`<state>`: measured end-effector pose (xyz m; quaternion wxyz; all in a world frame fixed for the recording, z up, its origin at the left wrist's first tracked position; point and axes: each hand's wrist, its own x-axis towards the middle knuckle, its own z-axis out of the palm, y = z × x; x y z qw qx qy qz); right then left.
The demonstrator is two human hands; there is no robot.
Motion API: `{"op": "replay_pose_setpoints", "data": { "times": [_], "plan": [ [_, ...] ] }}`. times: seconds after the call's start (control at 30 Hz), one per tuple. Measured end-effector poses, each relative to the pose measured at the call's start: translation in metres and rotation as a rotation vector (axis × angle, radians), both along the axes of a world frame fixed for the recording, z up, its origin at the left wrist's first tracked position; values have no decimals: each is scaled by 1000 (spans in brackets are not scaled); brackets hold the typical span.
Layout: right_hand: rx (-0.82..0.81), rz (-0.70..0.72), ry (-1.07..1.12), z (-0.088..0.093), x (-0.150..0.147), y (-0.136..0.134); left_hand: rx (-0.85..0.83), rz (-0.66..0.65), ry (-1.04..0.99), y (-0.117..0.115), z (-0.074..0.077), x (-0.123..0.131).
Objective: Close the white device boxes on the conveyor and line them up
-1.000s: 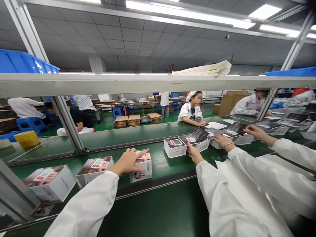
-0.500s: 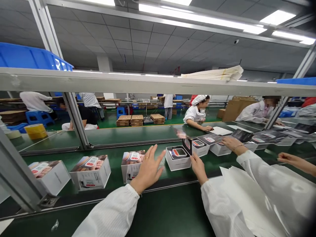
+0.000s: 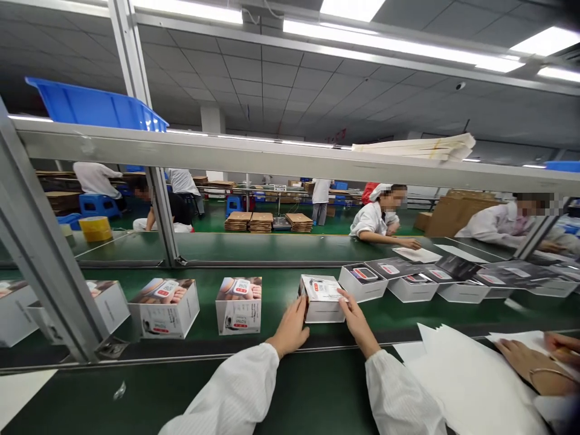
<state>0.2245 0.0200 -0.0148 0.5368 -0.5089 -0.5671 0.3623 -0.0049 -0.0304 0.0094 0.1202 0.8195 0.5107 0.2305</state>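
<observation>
Here's the green conveyor belt [image 3: 206, 314] in a brightly lit factory hall, and the action is right up close: a white cardboard box [image 3: 321, 299] sits on the belt straight ahead, held from both sides! The left hand [image 3: 290, 329], coming out of a white striped sleeve [image 3: 226, 393], presses against the box's left end, while the right hand [image 3: 357, 323] clasps its right front corner. That's the big change. Half a second ago, the left hand was spread open in the air, the right was beside a raised dark card, and this box lay open with a device showing. Now its top is closed, a red-and-white label is on view, and the card is nowhere to be seen.

At lower right, a co-worker's hand with a thin bracelet [image 3: 534, 365] rests on loose white paper sheets [image 3: 471, 386]. Along the belt, closed photo-printed white boxes [image 3: 238, 305] stand to the left, open white boxes [image 3: 362, 284] to the right. Farther off, a co-worker in a white coat and cap [image 3: 376, 219] reaches across the far belt, beyond them stacks of flattened brown cardboard [image 3: 267, 222].
</observation>
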Motion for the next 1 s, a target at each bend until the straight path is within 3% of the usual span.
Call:
{"op": "replay_pose_setpoints", "data": {
  "times": [0.1, 0.23, 0.33, 0.4, 0.5, 0.7, 0.9, 1.0],
  "plan": [
    [-135, 20, 128, 7, -12, 4, 115, -45, 70, -1, 26, -18],
    [-379, 137, 330, 21, -40, 4, 337, -191, 310, 10, 88, -35],
    [-452, 176, 365, 28, -60, 0, 300, -264, 414, 18, 126, -43],
    [-453, 195, 308, 30, -66, -2, 212, -265, 435, 20, 138, -49],
    [-404, 187, 198, 27, -63, -5, 98, -200, 464, 19, 137, -61],
    [-188, 7, 110, 3, -39, -17, 27, -131, 514, 20, 122, -79],
    [-35, 41, 38, -8, -35, -33, -35, -105, 527, 22, 124, -92],
    [-14, 45, 41, -7, -35, -34, 30, -59, 551, 11, 121, -94]
  ]
}}
